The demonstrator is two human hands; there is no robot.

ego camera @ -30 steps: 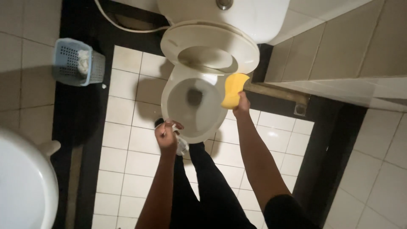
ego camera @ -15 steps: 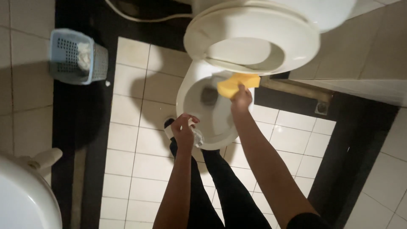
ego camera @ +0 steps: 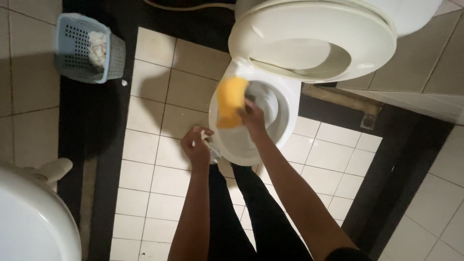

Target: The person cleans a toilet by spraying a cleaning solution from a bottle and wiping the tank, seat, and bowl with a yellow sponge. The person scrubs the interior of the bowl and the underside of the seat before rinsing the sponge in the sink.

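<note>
My right hand (ego camera: pixel 253 117) grips a yellow sponge (ego camera: pixel 230 102) and holds it against the left rim of the white toilet bowl (ego camera: pixel 251 145). The seat and lid (ego camera: pixel 314 43) are raised above the bowl. My left hand (ego camera: pixel 197 146) hovers just left of the bowl, closed around a small clear object (ego camera: pixel 211 151) that I cannot identify. My legs in black trousers stand right in front of the bowl.
A light blue plastic basket (ego camera: pixel 72 63) with crumpled paper stands on the floor at the upper left. A white basin (ego camera: pixel 34 222) fills the lower left corner. The floor has white tiles with a black border (ego camera: pixel 377 193); a tiled wall is on the right.
The view has moved closer to the toilet. My right hand has slid the sponge from the right side of the rim across to the left side. My left hand stays beside the bowl.
</note>
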